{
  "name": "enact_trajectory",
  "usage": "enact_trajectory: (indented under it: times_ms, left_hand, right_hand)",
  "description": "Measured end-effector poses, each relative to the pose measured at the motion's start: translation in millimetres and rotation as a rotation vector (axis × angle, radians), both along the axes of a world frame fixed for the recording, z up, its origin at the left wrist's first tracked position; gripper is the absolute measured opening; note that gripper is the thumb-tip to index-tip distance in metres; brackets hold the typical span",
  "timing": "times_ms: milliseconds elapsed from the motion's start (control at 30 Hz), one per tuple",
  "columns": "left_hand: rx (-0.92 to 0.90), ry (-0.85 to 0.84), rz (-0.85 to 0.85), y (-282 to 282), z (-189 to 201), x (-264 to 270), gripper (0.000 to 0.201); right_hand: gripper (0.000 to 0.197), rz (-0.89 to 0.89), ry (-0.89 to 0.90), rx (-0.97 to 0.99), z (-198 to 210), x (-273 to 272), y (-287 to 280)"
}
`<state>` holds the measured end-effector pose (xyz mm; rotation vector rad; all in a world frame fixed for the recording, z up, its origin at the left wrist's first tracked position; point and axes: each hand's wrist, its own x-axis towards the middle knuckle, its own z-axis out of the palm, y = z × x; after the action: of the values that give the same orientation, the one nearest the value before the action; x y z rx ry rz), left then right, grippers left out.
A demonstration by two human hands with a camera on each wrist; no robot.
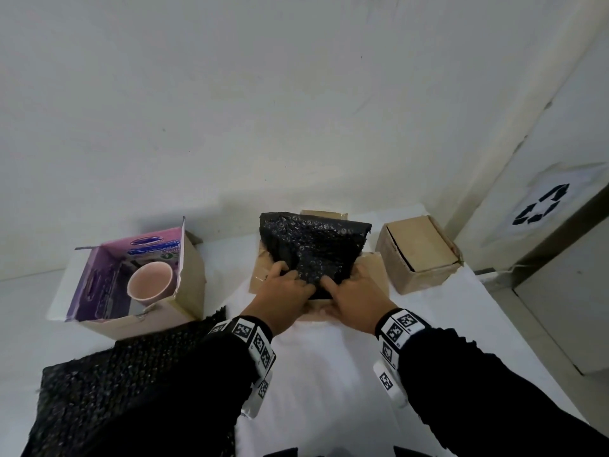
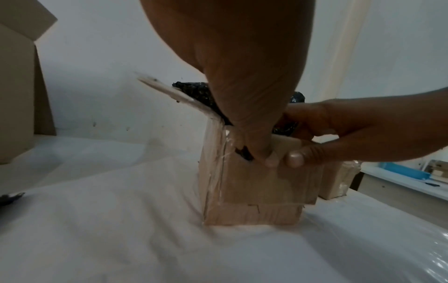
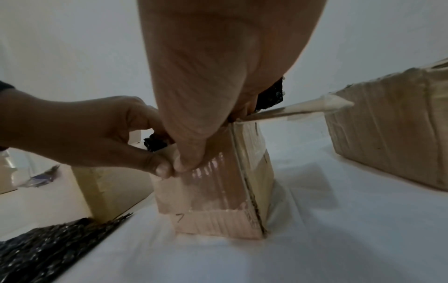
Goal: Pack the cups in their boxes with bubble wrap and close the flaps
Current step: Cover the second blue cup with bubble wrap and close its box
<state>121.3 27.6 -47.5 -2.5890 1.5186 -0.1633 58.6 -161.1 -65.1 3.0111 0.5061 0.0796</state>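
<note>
A small brown box (image 1: 260, 275) stands mid-table, flaps open, with a black bubble wrap bundle (image 1: 316, 245) sticking up out of it. My left hand (image 1: 283, 288) and right hand (image 1: 356, 291) meet at its near edge. On both, the fingers curl into the wrap while the thumbs press the near flap from outside. The left wrist view shows both thumbs side by side on the box (image 2: 254, 191), and the right wrist view shows the same against its front (image 3: 213, 201). No cup shows inside this box. A pink cup (image 1: 150, 282) sits in a purple-lined box (image 1: 191, 268) at the left.
A closed brown box (image 1: 418, 252) sits to the right of the middle one, close by. A loose sheet of black bubble wrap (image 1: 115, 374) lies at the near left. White cloth covers the table (image 1: 329, 374), which ends at a wall behind and drops off on the right.
</note>
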Motion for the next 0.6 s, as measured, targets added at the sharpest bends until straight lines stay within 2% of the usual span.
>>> enact_trajectory:
  times_ms: [133,333,467,600]
  left_hand:
    - [-0.064,0.009,0.049,3.0,-6.3,-6.2,0.024]
    - [0.046,0.005,0.187,-3.1,-4.1,-21.2,0.006]
    - [0.118,0.022,0.230,-8.7,8.5,-31.0,0.007]
    - [0.169,0.041,0.256,-6.3,0.5,-38.2,0.025]
  right_hand:
    - [0.028,-0.014,-0.011,-0.024,-2.5,-0.7,2.3]
    - [0.027,-0.119,-0.003,-0.045,-1.1,-7.7,10.6]
    - [0.023,-0.171,0.034,-0.055,1.9,-13.1,19.1]
    - [0.030,-0.182,0.052,-0.044,1.9,-18.7,22.5]
